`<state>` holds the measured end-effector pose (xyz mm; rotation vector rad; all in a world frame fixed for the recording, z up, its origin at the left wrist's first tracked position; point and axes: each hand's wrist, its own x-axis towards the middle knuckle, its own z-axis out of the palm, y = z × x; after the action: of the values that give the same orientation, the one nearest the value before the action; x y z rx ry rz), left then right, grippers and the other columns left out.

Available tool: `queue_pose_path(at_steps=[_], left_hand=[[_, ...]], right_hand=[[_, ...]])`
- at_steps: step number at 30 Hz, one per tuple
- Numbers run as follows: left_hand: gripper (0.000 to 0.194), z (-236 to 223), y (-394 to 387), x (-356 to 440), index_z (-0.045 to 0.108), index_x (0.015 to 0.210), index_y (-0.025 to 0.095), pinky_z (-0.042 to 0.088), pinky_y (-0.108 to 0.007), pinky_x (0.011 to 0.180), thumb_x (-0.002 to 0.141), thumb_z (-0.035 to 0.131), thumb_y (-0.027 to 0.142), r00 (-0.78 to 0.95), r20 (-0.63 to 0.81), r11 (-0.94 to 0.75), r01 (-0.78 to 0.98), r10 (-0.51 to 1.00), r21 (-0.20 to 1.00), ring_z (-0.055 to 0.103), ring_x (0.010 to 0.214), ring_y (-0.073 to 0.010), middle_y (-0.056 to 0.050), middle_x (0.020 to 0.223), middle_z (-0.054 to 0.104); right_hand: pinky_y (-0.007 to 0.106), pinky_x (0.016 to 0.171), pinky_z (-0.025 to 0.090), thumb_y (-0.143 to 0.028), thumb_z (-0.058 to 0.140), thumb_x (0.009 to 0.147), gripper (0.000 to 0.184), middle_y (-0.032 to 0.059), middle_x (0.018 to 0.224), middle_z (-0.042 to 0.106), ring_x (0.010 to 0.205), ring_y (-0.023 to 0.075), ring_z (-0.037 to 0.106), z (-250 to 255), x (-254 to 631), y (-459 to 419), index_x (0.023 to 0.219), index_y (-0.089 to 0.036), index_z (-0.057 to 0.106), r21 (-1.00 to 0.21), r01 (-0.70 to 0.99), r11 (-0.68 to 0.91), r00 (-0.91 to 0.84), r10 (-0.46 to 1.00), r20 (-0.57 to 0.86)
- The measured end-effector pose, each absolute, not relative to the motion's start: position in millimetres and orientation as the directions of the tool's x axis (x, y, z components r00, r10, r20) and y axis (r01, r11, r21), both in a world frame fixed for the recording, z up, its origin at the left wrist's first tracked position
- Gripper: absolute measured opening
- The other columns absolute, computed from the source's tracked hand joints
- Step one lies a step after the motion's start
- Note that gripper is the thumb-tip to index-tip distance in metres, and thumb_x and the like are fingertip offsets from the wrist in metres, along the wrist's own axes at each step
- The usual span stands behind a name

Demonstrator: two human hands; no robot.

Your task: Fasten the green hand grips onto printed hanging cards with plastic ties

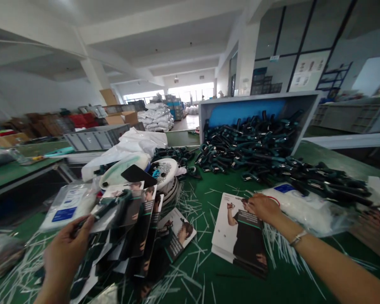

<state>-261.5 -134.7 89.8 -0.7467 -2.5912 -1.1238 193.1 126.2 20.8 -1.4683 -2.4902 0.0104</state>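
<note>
1. My left hand is clamped on a fanned bunch of printed cards, with a dark handgrip against them.
2. My right hand rests open on a squared card stack.
3. White plastic snippets litter the green table.
4. Far right: a tilted gray bin spills a large, loose heap of dark handgrips.
5. Farther left: white sacks and cartons.

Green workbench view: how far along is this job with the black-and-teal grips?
Done, it seems: printed cards lie fanned out, one carrying a black-and-teal grip, among cut white plastic strips. In hand: the left hand holds the fan's edge; the right hand rests on a card stack. Left: a large heap of loose grips spilling from a tilted grey bin.
</note>
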Motion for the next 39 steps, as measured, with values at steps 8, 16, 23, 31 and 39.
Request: queue_pose_path(at_steps=[8, 16, 23, 31, 39], left_hand=[[0.030, 71.6, -122.1, -286.9, 0.065, 0.090, 0.030, 0.047, -0.042, 0.073, 0.065, 0.060, 0.045, -0.801, 0.369, 0.685, 0.596, 0.471, 0.419, 0.058, 0.087, -0.0261, 0.003, 0.082, 0.064], [0.038, 55.4, -58.2, -89.9, 0.058, 0.106, 0.022, 0.048, -0.029, 0.072, 0.079, 0.046, 0.046, -0.182, 0.336, -0.030, 0.842, 0.924, 0.539, 0.060, 0.088, -0.0195, -0.008, 0.104, 0.063], [0.067, 3.5, 18.6, -3.3, 0.057, 0.103, 0.019, 0.042, -0.034, 0.076, 0.055, 0.060, 0.066, -0.171, -0.095, 0.195, 0.860, 0.981, 0.472, 0.055, 0.100, -0.0312, -0.013, 0.107, 0.060], [0.039, 9.2, 30.0, -20.8, 0.056, 0.081, 0.021, 0.038, -0.027, 0.059, 0.062, 0.061, 0.054, -0.262, -0.154, 0.304, 0.811, 0.953, 0.500, 0.060, 0.077, -0.0225, -0.005, 0.085, 0.065], [0.028, 9.4, 33.7, -14.2, 0.048, 0.074, 0.018, 0.041, -0.026, 0.062, 0.065, 0.066, 0.039, -0.331, -0.192, 0.249, 0.140, 0.924, 0.958, 0.058, 0.074, -0.0178, -0.003, 0.074, 0.059]], right_hand=[[0.024, 0.048, 0.046, -0.042, 0.054, 0.077, 0.025, 0.0021, 0.067, 0.063, 0.055, 0.0143, 0.059, 70.5, 217.0, 129.7, 0.084, -0.018, 0.059, -0.803, 0.436, 0.406, 0.153, 0.846, 0.510], [0.021, 0.038, 0.044, -0.049, 0.063, 0.070, 0.033, -0.0005, 0.059, 0.061, 0.044, 0.0110, 0.055, 42.3, 193.2, 69.8, 0.077, -0.019, 0.050, -0.965, -0.037, 0.259, 0.157, 0.955, 0.251], [0.026, 0.046, 0.045, -0.056, 0.056, 0.071, 0.036, -0.0001, 0.057, 0.061, 0.050, 0.0157, 0.057, -2.2, 193.7, 45.5, 0.076, -0.020, 0.051, -0.991, 0.109, 0.080, 0.119, 0.989, 0.093], [0.022, 0.043, 0.038, -0.051, 0.063, 0.065, 0.034, -0.0036, 0.053, 0.054, 0.046, 0.0109, 0.050, -12.0, 186.4, 41.1, 0.067, -0.018, 0.054, -0.998, 0.064, -0.013, 0.064, 0.998, -0.009], [0.020, 0.035, 0.037, -0.052, 0.062, 0.069, 0.038, -0.0011, 0.057, 0.061, 0.037, 0.0092, 0.048, 17.8, 196.0, 51.6, 0.075, -0.019, 0.046, -0.984, -0.046, 0.171, 0.283, 0.947, 0.151]])
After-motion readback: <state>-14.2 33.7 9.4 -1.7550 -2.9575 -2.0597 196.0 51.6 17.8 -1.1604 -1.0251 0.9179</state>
